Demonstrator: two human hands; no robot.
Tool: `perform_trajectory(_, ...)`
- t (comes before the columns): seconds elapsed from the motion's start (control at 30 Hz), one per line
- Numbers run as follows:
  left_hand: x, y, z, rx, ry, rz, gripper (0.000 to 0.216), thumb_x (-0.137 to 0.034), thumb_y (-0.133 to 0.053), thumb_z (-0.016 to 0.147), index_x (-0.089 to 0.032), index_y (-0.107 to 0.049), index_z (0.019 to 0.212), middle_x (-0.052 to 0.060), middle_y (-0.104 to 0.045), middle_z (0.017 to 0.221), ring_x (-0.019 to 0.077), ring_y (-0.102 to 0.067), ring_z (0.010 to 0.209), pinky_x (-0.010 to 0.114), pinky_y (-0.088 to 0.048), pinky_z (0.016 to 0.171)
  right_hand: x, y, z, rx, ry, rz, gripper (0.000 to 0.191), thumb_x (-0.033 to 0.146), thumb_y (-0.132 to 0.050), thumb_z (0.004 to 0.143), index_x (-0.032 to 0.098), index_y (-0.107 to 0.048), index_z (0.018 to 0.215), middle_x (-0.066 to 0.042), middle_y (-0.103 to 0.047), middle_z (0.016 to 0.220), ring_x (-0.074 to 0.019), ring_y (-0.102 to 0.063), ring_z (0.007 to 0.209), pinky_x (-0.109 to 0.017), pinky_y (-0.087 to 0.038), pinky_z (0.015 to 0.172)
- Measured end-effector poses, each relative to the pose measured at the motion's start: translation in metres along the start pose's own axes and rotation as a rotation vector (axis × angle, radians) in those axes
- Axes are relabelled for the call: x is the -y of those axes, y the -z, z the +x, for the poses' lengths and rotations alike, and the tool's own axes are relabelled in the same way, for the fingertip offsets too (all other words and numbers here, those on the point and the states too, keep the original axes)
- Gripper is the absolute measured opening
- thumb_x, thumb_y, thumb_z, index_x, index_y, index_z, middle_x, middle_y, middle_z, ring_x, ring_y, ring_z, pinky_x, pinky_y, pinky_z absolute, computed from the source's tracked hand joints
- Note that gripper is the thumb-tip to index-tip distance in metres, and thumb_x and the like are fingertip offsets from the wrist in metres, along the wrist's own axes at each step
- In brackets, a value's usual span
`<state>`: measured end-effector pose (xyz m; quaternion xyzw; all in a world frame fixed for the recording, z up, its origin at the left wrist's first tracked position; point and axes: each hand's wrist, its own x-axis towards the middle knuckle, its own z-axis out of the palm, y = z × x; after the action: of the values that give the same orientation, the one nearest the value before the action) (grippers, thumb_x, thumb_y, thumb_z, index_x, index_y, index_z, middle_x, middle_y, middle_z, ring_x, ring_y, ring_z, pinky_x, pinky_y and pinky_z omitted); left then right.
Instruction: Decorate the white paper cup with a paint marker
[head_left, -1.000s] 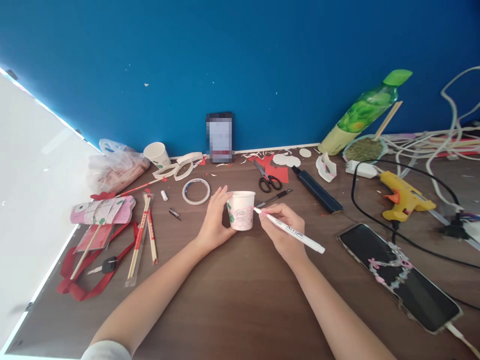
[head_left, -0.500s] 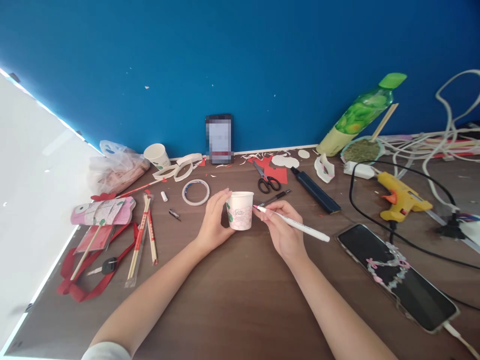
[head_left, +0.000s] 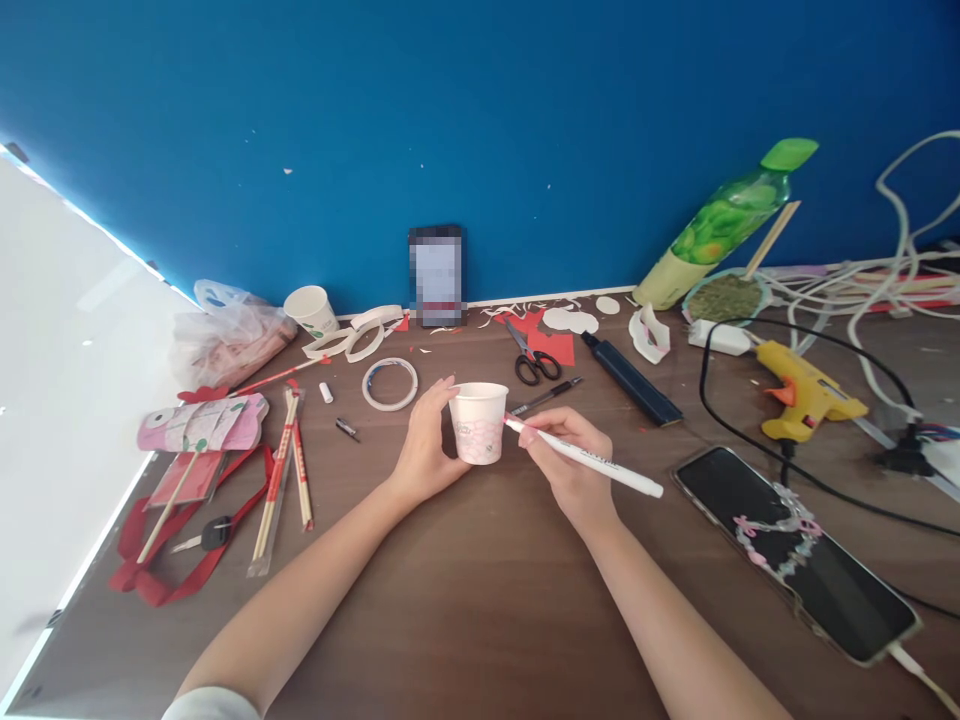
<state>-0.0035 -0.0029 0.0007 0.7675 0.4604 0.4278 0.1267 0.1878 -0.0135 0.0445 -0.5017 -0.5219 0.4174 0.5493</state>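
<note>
My left hand is closed around the left side of a paper cup, which stands upright with pink patches on its lower wall. Between the fingers of my right hand is a white marker, its pink tip at the cup's right side. Whether the tip touches the wall I cannot tell. A small white cap lies to the left on the table, near a black pen cap. Behind my right hand rests a black pen.
Black-handled scissors lie on red paper behind the cup, beside a tape roll. A phone leans on the blue wall. To the right are a yellow glue gun, its black cord, and another phone. Chopsticks lie left.
The cup has been turned in my left hand: its green print has gone from view and the lettering has shifted left. The marker has moved slightly lower right.
</note>
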Motion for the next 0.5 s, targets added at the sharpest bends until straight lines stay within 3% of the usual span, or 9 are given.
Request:
perform_trajectory(0.17, 0.0009, -0.0010, -0.0003, 0.001, -0.010, -0.002, 0.083, -0.036, -0.077, 0.073, -0.023, -0.028, 0.138, 0.019, -0.043, 0.144, 0.0348, -0.040, 0.139, 0.054, -0.038, 0.111, -0.0003, -0.0023, -0.0032, 0.033, 0.054, -0.010, 0.008, 0.024, -0.072, 0.073, 0.022, -0.065, 0.070, -0.004, -0.075, 0.074, -0.0261, -0.076, 0.086, -0.029, -0.059, 0.065)
perform_trajectory(0.5, 0.0014, -0.0020, -0.0004, -0.006, -0.021, -0.002, 0.081, -0.036, -0.076, 0.075, -0.024, -0.028, 0.138, 0.018, -0.043, 0.144, 0.0345, -0.040, 0.139, 0.054, -0.038, 0.111, -0.0019, -0.0052, -0.0040, 0.004, 0.072, -0.086, 0.006, 0.024, -0.073, 0.073, 0.022, -0.067, 0.072, -0.006, -0.077, 0.082, -0.0239, -0.076, 0.082, -0.029, -0.060, 0.065)
